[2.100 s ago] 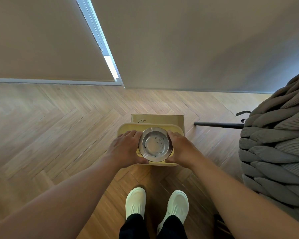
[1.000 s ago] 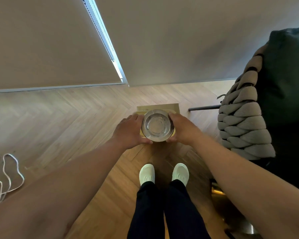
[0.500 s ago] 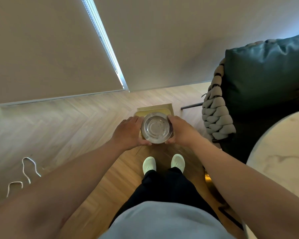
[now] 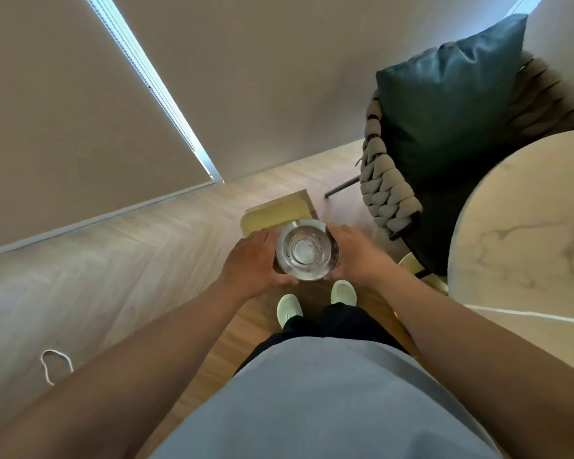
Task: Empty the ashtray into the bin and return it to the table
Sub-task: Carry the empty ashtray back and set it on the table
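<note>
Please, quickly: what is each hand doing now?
Left hand: closed on the ashtray.
Right hand: closed on the ashtray's other side.

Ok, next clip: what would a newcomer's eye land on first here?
The shiny round metal ashtray at centre frame, held level between the left hand and right hand above a yellow-lidded bin on the wooden floor. Next, the dark teal cushion on a braided grey chair and the round marble table, both at right.

At frame centre the left hand point(image 4: 251, 263) and right hand point(image 4: 357, 256) clasp a round metal ashtray point(image 4: 306, 249) upright above the yellowish bin point(image 4: 275, 212) on the floor, with the marble tabletop point(image 4: 524, 226) at right.
</note>
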`<state>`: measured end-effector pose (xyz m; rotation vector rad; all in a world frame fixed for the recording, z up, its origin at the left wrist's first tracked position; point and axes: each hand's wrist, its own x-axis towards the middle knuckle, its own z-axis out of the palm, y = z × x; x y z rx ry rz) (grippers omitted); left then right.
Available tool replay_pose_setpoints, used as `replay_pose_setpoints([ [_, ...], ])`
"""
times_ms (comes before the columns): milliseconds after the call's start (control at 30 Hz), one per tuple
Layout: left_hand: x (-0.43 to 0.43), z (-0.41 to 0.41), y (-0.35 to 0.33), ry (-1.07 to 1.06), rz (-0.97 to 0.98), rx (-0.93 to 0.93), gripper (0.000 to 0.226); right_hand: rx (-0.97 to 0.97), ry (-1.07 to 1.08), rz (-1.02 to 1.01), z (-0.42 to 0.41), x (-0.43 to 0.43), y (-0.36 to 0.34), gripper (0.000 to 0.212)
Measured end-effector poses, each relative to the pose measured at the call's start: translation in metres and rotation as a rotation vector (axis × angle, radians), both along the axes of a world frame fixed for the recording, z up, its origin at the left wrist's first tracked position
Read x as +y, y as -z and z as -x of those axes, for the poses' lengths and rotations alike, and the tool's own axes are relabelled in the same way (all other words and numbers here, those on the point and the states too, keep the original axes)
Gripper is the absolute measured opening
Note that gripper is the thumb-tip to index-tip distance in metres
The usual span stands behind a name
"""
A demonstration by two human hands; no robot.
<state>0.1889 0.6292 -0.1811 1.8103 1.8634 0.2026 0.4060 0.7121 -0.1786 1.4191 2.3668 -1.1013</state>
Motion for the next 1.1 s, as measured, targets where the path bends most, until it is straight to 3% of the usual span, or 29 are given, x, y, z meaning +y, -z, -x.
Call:
replay_pose_setpoints([
  [433,0.025,-0.06,-0.018,0.333,0.069,0.017,0.091,0.084,0.373,-0.073,-0.072,-0.065,-0.022,0.092],
  [833,0.033,-0.211,-0.035,0.755,-0.023,-0.036,0.089,-0.021,0.764,-0.088,-0.206,-0.146,-0.05,0.1],
  [1100,-0.013,-0.315,-0.029,0.788,0.025,-0.037,0.091,-0.007,0.82,-0.077,-0.304,-0.203,-0.054,0.106],
])
